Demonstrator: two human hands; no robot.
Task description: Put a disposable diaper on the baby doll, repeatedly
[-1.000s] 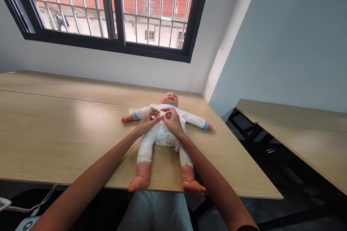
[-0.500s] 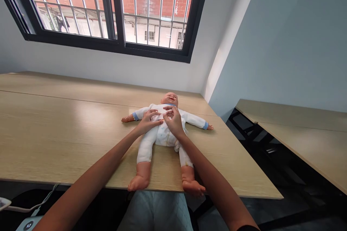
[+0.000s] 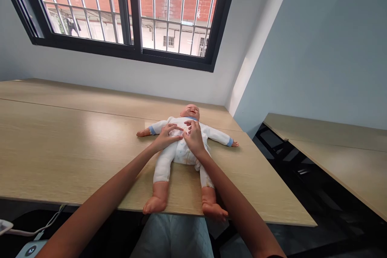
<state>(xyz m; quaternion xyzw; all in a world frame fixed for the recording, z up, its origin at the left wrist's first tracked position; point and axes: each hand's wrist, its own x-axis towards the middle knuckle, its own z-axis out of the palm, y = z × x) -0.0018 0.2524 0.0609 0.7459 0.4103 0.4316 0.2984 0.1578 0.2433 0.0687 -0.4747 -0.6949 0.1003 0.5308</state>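
Observation:
A baby doll (image 3: 192, 111) in white clothes with blue cuffs lies on its back on the table, feet towards me. A white diaper (image 3: 184, 156) with faint prints covers its hips. My left hand (image 3: 167, 136) rests at the doll's waist, fingers stretched towards the right and thumb apart from them. From the other side, my right hand (image 3: 192, 136) meets it over the belly, its fingers bent and spread. The fingertips of both hands nearly touch at the diaper's upper edge. What lies directly under them is partly hidden.
The wooden table (image 3: 75, 149) reaches back to the wall below a barred window (image 3: 133, 12). A second table (image 3: 338, 145) stands to the right across a gap. At the lower left are a white device (image 3: 30, 250) and a cable (image 3: 30, 233).
My right hand's fingers have loosened from a pinch and spread a little. The left hand stays at the waist, its fingers reaching slightly further right. The doll lies as before.

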